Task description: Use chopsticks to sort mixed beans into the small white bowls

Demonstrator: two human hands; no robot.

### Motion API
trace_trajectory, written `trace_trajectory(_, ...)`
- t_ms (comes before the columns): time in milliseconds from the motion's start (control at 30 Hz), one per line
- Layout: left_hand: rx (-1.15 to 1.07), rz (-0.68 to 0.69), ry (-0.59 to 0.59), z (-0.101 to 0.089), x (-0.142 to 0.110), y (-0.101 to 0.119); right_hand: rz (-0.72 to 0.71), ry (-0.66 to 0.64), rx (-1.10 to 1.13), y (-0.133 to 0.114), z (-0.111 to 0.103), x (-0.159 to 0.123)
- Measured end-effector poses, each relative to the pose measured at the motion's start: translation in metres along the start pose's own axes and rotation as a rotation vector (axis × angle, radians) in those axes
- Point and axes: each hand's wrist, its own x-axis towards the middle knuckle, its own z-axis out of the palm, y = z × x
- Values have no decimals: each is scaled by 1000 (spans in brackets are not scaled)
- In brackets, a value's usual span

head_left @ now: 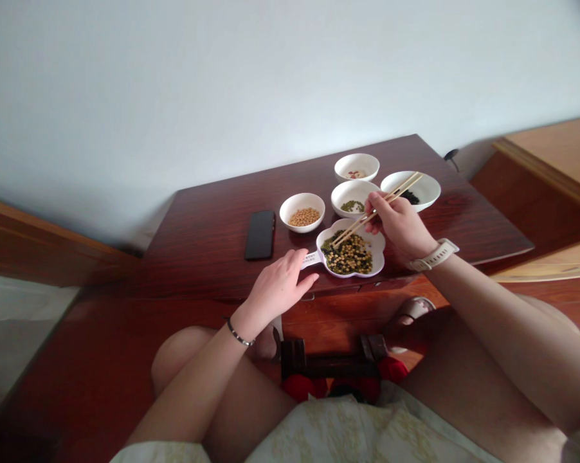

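Observation:
My right hand (400, 226) grips a pair of wooden chopsticks (377, 209), their tips down in a white flower-shaped dish (377, 252) full of mixed green, black and yellow beans. My left hand (279, 286) rests at the table's near edge, fingers curled on the dish's handle (311, 259). Behind the dish stand small white bowls: one with yellow beans (302, 211), one with green beans (353, 197), one with black beans (425, 188), one with a few reddish beans (356, 166).
A black phone (260, 234) lies face down left of the bowls on the dark wooden table (208, 238). A white wall rises behind the table. Wooden furniture (555, 167) stands at right. My bare knees and a small stool (333, 363) are below the table.

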Motion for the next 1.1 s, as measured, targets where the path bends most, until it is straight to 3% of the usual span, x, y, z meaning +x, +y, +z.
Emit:
trace_trajectory(467,-68,4,19,9,14,-15,24,64,92,-10,4,4)
trace_trajectory(867,-166,52,-41,8,29,-34,-96,196,135,0,32,54)
trace_trajectory(1100,-190,49,-61,9,33,-42,-77,193,156,2,43,60)
